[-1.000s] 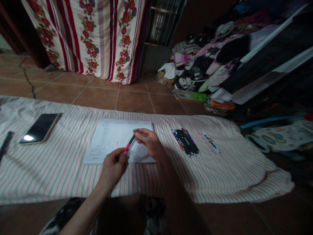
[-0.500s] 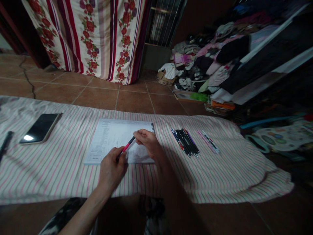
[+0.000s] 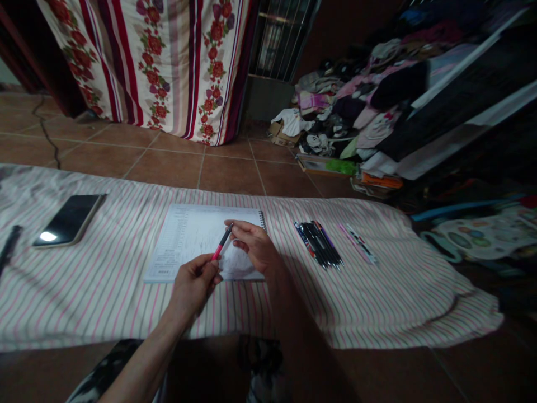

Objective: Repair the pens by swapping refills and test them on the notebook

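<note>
My left hand (image 3: 191,285) is closed round the lower end of a pink and black pen (image 3: 221,244), which points up and to the right. My right hand (image 3: 254,244) hovers right beside the pen's tip with fingers curled; whether they touch the tip is hard to tell. Both hands are above a spiral notebook (image 3: 197,235) that lies open on a pink-striped cloth (image 3: 377,291). To the right of the notebook lies a bunch of dark pens (image 3: 319,244), and further right several light ones (image 3: 357,243).
A dark phone (image 3: 69,219) lies on the cloth at the left, with a black pen-like object (image 3: 9,247) at the far left edge. A floral curtain (image 3: 168,61) hangs behind. A pile of clothes (image 3: 356,106) fills the right. Tiled floor (image 3: 226,168) lies beyond the cloth.
The pen's tip has come out from under my right hand's fingers and now shows just left of them. My left hand shifted slightly right and down.
</note>
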A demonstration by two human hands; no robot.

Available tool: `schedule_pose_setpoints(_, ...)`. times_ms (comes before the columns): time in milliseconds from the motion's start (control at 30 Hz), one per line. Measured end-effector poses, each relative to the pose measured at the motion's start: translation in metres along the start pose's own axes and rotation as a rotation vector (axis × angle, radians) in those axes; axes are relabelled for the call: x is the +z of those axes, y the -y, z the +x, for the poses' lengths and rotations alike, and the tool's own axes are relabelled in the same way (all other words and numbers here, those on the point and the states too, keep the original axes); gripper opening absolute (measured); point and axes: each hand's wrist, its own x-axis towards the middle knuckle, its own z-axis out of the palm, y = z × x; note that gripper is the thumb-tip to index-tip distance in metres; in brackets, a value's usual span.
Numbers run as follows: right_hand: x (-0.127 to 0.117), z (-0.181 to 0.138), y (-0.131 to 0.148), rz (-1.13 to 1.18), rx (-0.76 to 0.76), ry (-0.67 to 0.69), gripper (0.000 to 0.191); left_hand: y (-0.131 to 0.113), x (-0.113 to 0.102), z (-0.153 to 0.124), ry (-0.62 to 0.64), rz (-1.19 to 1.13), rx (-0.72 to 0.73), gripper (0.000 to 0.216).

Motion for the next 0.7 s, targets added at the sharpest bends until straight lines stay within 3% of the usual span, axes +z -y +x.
schedule_pose_setpoints(400, 0.0020, 0.0050, -0.0020, -0.058, -0.002, -0.074, 0.034, 0.0043, -0.0023, 0.0004, -0.023, 0.041, -0.016, 0.038)
schedule_pose_setpoints(700, 0.0003, -0.0007, 0.0018, -0.009, 0.004, -0.006, 0.036, -0.0018, 0.0021, -0.0024, -0.004, 0.013, -0.013, 0.039)
